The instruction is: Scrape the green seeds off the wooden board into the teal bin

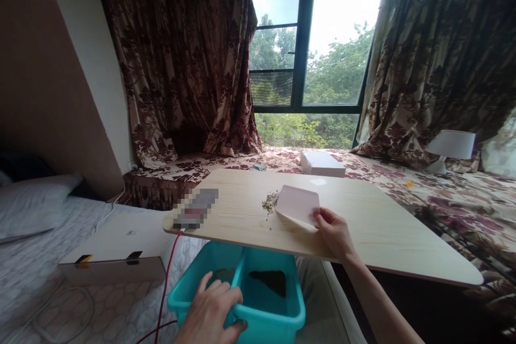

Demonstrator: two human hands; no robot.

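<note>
My right hand (pixel 334 230) pinches the near right corner of a thin, pale pink card (pixel 297 203), tilted over the wooden tabletop (pixel 363 209). Against the card's left edge lies a small heap of greenish-brown bits (pixel 269 202), with a few strays nearer the front. Below the table's front edge is a turquoise bin (pixel 278 320) split in two by a divider. My left hand (pixel 215 306) grips its near rim by the divider, thumb curled over it. Dark material (pixel 272 281) lies in the right compartment; a few specks show in the left one.
A blurred-out phone-like device (pixel 195 208) lies at the table's left end, with a red cable (pixel 166 285) hanging past the bin. A white box (pixel 116 247) rests on the bed to the left. Behind the table are another white box (pixel 322 164) and a lamp (pixel 451 145).
</note>
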